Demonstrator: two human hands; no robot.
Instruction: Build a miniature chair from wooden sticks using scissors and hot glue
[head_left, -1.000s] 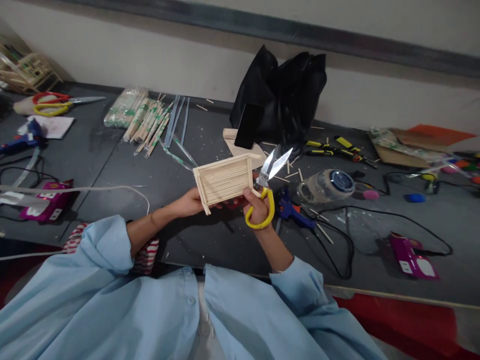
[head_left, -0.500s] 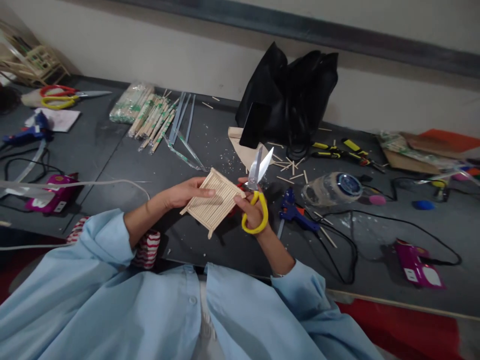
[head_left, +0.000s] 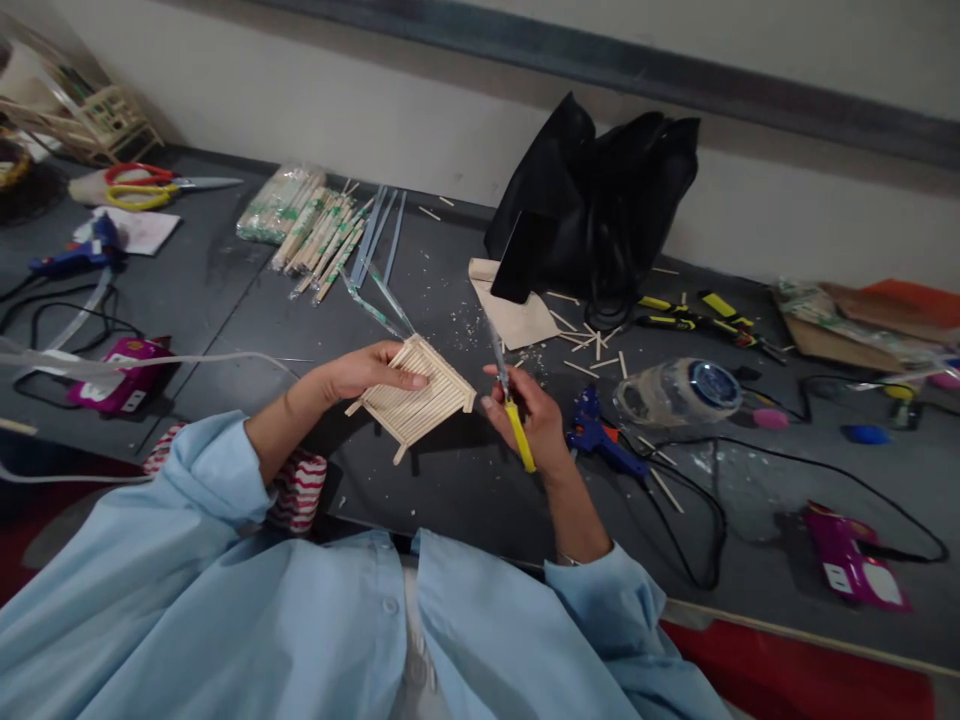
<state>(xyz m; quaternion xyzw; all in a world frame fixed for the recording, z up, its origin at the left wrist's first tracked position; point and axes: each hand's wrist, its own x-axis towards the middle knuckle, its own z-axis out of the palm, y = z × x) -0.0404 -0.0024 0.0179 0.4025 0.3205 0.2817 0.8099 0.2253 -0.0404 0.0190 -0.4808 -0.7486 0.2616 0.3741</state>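
My left hand (head_left: 375, 370) grips a small panel of thin wooden sticks (head_left: 411, 408) laid side by side, the thumb flat on top and the fingers hidden beneath. The panel is tilted above the dark table, and short stick ends jut from its corners. A pair of scissors (head_left: 519, 436) with yellow handles is in my right hand (head_left: 534, 415), seen nearly edge-on with the blades pointing away from me. My right fingers are apart from the panel's right corner. Just right of that hand lies a blue glue gun (head_left: 600, 440).
Bundles of wrapped sticks (head_left: 319, 235) lie at the back left. A black bag (head_left: 600, 200) with a phone (head_left: 523, 257) against it stands behind cut stick pieces (head_left: 598, 342). Rightward are a clear plastic jar (head_left: 660, 393), pliers (head_left: 697, 322) and a purple box with a cord (head_left: 851, 560).
My right hand has come off the panel and moved right, turning the scissors from face-on to edge-on. The panel stays in my left hand, slightly turned.
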